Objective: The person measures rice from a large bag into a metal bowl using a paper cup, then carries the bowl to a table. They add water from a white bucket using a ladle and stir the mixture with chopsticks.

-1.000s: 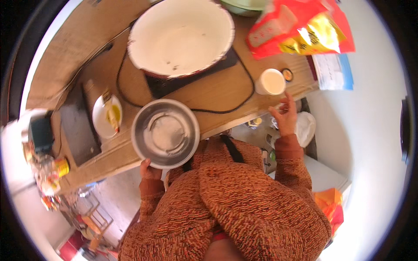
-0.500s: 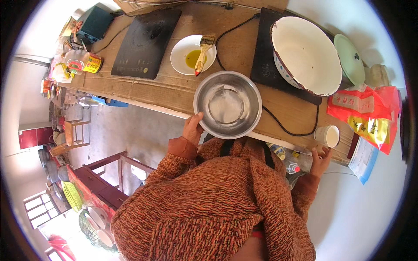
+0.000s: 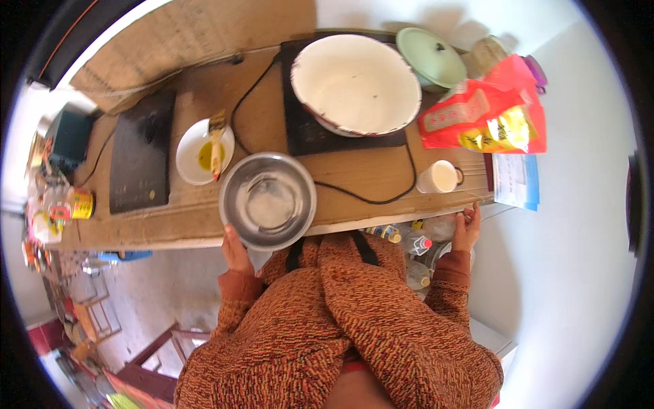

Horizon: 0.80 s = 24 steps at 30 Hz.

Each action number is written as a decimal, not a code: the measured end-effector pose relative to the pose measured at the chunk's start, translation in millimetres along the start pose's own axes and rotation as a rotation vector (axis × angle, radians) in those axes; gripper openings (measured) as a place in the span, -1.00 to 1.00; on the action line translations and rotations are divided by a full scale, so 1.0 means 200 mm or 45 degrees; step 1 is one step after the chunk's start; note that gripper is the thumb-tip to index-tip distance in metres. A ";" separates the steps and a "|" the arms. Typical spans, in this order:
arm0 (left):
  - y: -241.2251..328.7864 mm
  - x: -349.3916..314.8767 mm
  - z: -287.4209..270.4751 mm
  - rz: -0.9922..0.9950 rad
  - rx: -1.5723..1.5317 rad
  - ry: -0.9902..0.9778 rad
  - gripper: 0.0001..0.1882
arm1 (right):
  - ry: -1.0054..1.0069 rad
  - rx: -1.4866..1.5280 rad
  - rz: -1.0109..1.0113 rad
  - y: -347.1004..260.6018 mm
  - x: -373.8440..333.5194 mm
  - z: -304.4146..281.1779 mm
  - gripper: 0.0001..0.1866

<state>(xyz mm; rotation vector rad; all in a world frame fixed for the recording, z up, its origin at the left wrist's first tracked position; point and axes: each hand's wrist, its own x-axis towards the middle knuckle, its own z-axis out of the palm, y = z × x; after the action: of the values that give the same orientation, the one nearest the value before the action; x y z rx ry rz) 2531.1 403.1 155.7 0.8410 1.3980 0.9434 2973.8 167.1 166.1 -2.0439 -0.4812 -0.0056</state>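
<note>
A stainless steel bowl (image 3: 300, 211) with some white powder in its bottom sits at the table's front edge. My left hand (image 3: 236, 252) grips its near left rim, thumb against the metal. At the front edge further right, my right hand (image 3: 466, 232) has its fingers partly spread and nothing in them. A white cup (image 3: 437, 177) with a handle stands just beyond that hand, not touched by it. Left of the steel bowl is a white bowl (image 3: 187, 155) of yellow oil, with a wooden-handled brush (image 3: 216, 146) laid across it.
A large white enamel basin (image 3: 354, 82) rests on a black induction cooktop (image 3: 300, 129); another cooktop (image 3: 142, 153) lies at left. Behind right are a green lid (image 3: 429, 58) and a red plastic bag (image 3: 449, 116). A black cord (image 3: 371, 201) crosses the cardboard-covered table. Bottles (image 3: 412, 242) stand below the edge.
The view has swung to the right, shifting everything leftward. My right hand has drawn away from beside the cup to the table edge. My left hand stays on the steel bowl's rim.
</note>
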 end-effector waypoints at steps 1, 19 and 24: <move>-0.05 0.05 -0.06 0.020 0.020 -0.049 -0.41 | 0.068 0.026 0.014 -0.02 0.02 -0.04 -0.41; -0.01 0.02 0.01 -0.017 -0.097 0.084 -0.36 | 0.252 -1.367 -0.799 -1.02 0.88 -0.13 -0.57; 0.00 0.01 0.03 -0.015 -0.139 0.080 -0.36 | 0.275 -1.066 -1.069 -0.96 0.83 -0.16 -0.68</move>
<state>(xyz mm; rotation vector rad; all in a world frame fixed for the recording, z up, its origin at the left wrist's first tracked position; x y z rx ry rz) 2537.3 405.7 154.4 0.7261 1.3905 1.0349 3068.8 277.2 377.9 -2.4068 -1.3196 -1.0736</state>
